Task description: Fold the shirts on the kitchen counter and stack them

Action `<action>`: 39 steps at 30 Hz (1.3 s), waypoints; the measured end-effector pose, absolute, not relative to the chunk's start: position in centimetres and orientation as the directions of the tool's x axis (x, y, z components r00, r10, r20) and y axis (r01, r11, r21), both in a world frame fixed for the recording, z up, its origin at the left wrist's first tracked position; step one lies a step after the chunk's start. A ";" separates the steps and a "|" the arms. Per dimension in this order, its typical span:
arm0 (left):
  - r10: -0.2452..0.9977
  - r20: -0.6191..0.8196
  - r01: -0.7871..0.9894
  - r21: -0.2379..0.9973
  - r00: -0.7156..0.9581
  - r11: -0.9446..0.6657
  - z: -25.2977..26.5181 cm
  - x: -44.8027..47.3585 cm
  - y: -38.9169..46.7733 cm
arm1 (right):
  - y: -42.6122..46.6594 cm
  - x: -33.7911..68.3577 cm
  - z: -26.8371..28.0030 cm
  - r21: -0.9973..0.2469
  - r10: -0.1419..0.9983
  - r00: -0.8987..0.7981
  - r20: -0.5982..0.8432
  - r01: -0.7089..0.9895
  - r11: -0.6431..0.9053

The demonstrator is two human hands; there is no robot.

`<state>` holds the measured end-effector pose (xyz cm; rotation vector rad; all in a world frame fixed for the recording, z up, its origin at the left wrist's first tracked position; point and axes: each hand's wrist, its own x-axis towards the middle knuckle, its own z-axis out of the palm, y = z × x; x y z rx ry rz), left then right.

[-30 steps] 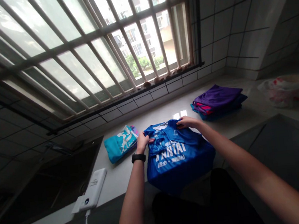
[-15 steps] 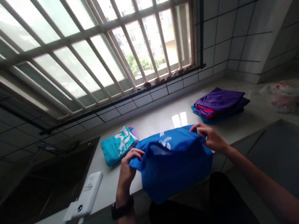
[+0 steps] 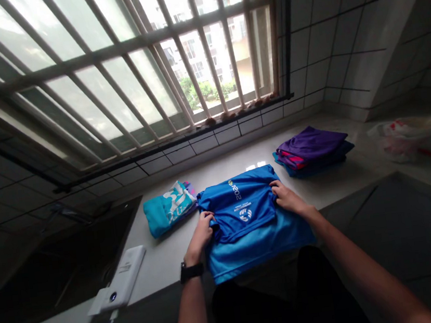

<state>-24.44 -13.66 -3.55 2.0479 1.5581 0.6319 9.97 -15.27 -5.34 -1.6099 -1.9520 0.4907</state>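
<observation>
A blue T-shirt (image 3: 260, 250) with white print and "2024" on it lies on the counter, its lower part reaching the front edge. Its printed upper part is doubled over the lighter blue lower part. At the left side of the fold, my left hand (image 3: 201, 232) is closed on the fabric, a black watch on its wrist. On the opposite side, my right hand (image 3: 288, 197) pinches the shirt's edge. A folded teal shirt (image 3: 162, 212) with white print lies just left of the blue one, with purple cloth partly under it.
A stack of folded clothes (image 3: 311, 145), purple on top, lies at the right back. A white power strip (image 3: 125, 277) with a cable sits by the dark sink (image 3: 56, 270) at left. A plastic bag (image 3: 397, 141) stands far right, and a barred window (image 3: 183, 29) rises behind.
Both hands have come down onto the counter with the shirt. Its raised part now lies flat, folded away from me to toward me, showing more of the print.
</observation>
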 end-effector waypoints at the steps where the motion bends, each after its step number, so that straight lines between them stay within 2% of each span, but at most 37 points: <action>1: 0.965 0.078 0.735 0.633 0.252 -0.243 -3.0 -24.4 -13.4 | -14.7 10.0 -4.8 -0.603 0.975 -0.116 0.190 0.770 0.210; 6: 0.945 0.287 0.617 0.719 0.157 -0.320 -1.7 -25.8 -16.4 | -16.9 11.3 -3.7 -0.672 0.939 -0.135 0.317 0.667 0.322; 12: 0.954 0.277 0.587 0.755 0.117 -0.291 -3.2 -27.3 -21.2 | -21.7 13.8 -5.4 -0.662 0.955 -0.139 0.263 0.694 0.283; 15: 0.955 0.217 0.611 0.735 0.202 -0.296 -3.3 -27.8 -22.1 | -23.5 14.9 -5.7 -0.600 0.953 -0.203 0.226 0.742 0.300; 18: 0.953 0.117 0.705 0.648 0.281 -0.288 -2.9 -29.0 -22.8 | -25.1 15.6 -5.4 -0.524 0.960 -0.230 0.158 0.805 0.279; 21: 0.951 0.163 0.802 0.511 0.263 -0.309 -2.3 -30.0 -23.1 | -26.0 15.0 -5.0 -0.515 0.961 -0.185 0.205 0.815 0.267; 24: 0.932 0.214 0.817 0.451 0.292 -0.360 -2.2 -29.1 -22.1 | -25.5 12.6 -4.8 -0.480 0.976 -0.054 0.210 0.864 0.151; 27: 0.936 0.209 0.829 0.436 0.285 -0.350 -3.6 -26.5 -20.0 | -24.3 9.6 -5.4 -0.339 0.991 0.043 0.129 0.941 0.003; 30: 0.953 0.213 0.894 0.348 0.218 -0.282 -5.9 -24.5 -18.3 | -22.9 7.6 -6.6 -0.209 0.991 0.076 0.113 0.977 -0.051; 34: 0.962 0.221 0.948 0.236 0.160 -0.212 -8.0 -24.0 -18.4 | -20.0 7.3 -7.6 -0.152 0.992 0.052 0.117 0.988 -0.034; 39: 0.976 0.206 0.994 0.069 0.068 -0.084 -7.4 -21.2 -21.1 | -13.2 8.4 -5.5 -0.155 0.999 -0.046 -0.028 0.987 0.041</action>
